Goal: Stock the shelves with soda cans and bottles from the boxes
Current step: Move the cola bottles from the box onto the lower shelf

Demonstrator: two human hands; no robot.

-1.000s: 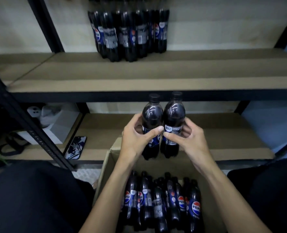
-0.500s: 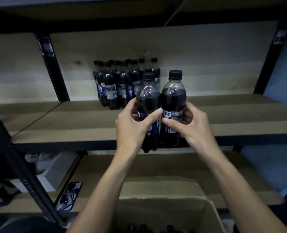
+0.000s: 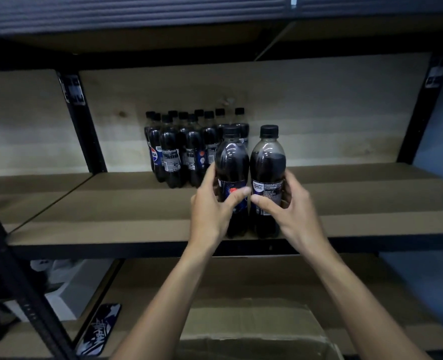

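Two dark cola bottles with black caps stand side by side at the front edge of the middle shelf (image 3: 126,224). My left hand (image 3: 212,206) grips the left bottle (image 3: 232,162) around its label. My right hand (image 3: 290,203) grips the right bottle (image 3: 268,162) the same way. Both bottles are upright, and their bases look level with the shelf board. Behind them to the left, a cluster of several matching bottles (image 3: 178,149) stands against the back wall. The open cardboard box (image 3: 254,331) lies below my arms; its contents are out of view.
Black steel uprights (image 3: 81,120) frame the bay, and an upper shelf (image 3: 137,45) hangs overhead. On the lower left shelf lie a patterned phone-like object (image 3: 99,328) and a white box (image 3: 69,289). The middle shelf's right half holds nothing.
Both hands lifted the two bottles out of the box and up and forward onto the middle shelf's front edge. The camera view tilted upward, so the box has dropped toward the bottom.
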